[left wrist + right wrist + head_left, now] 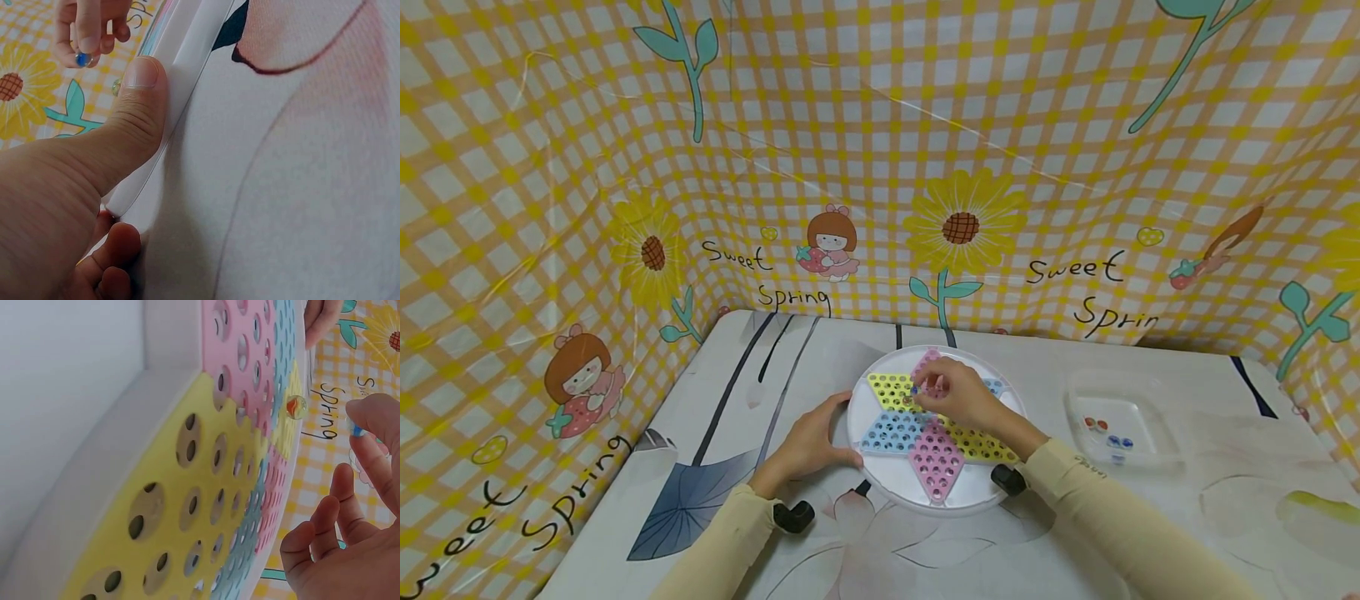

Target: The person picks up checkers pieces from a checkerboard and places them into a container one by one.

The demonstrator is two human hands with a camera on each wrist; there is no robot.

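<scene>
A round white Chinese checkers board (891, 492) with a star of pink, yellow and blue holed sections lies on the table. My left hand (811, 442) holds its left rim, the thumb (140, 94) lying along the edge in the left wrist view. Over the far yellow section, my right hand (958, 392) pinches a clear glass marble with blue inside (82, 59) between thumb and forefinger. The right wrist view shows this blue marble (357, 429) apart from the board, the other fingers loosely bent. A clear marble with an orange-red swirl (297, 407) sits on the yellow section.
To the right of the board stands a clear plastic box (1138, 400) with several red and blue marbles (1120, 442) in it. A checked cloth (880, 125) hangs behind and at the sides. The table cover (820, 367) is white with printed flowers.
</scene>
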